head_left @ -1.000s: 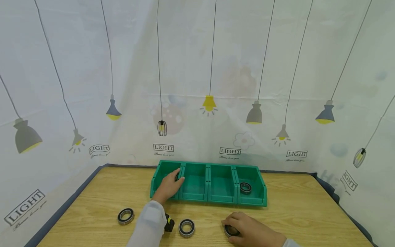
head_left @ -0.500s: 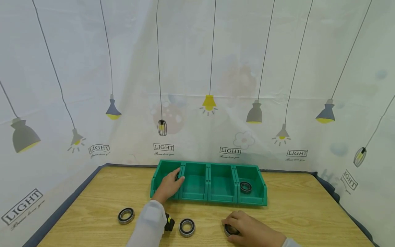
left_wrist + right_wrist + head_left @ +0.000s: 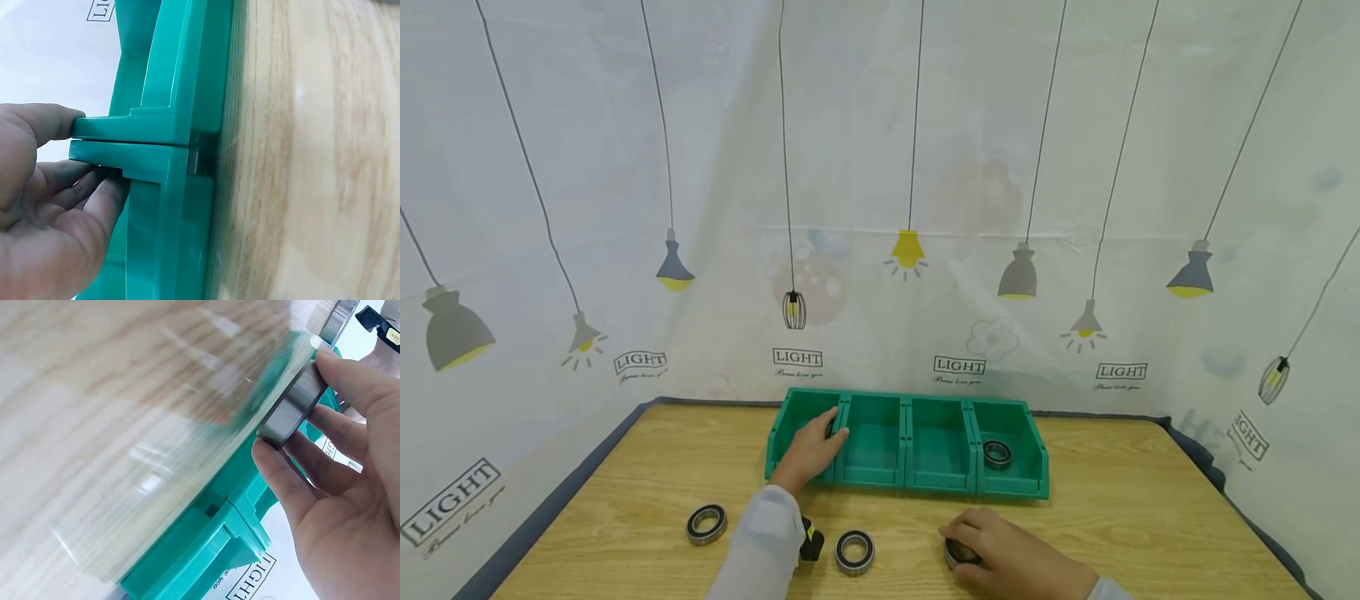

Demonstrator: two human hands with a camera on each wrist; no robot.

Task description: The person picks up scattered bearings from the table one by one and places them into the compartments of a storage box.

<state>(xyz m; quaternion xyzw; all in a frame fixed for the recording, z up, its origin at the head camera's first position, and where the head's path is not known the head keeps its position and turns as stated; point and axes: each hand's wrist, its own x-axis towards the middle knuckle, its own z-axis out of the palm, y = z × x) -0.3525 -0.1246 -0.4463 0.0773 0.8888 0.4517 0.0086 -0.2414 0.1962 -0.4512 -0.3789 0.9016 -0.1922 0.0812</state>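
Observation:
A row of joined green bins [image 3: 942,479] stands at the back of the table. My left hand [image 3: 808,450] grips the paired walls between the two leftmost bins; in the left wrist view the thumb is on one side and the fingers on the other. With thumb and fingertips, my right hand [image 3: 1011,557] pinches a ball bearing [image 3: 290,409] by its rim, low at the table in front of the bins. The hand partly covers that bearing in the head view. Another bearing [image 3: 997,466] lies inside the rightmost bin.
Two more bearings lie on the wooden table [image 3: 1112,500]: one bearing [image 3: 707,539] left of the left sleeve [image 3: 760,546], one bearing [image 3: 854,570] between the arms. A black strap device [image 3: 811,542] sits at the left wrist. A printed curtain [image 3: 865,167] hangs behind.

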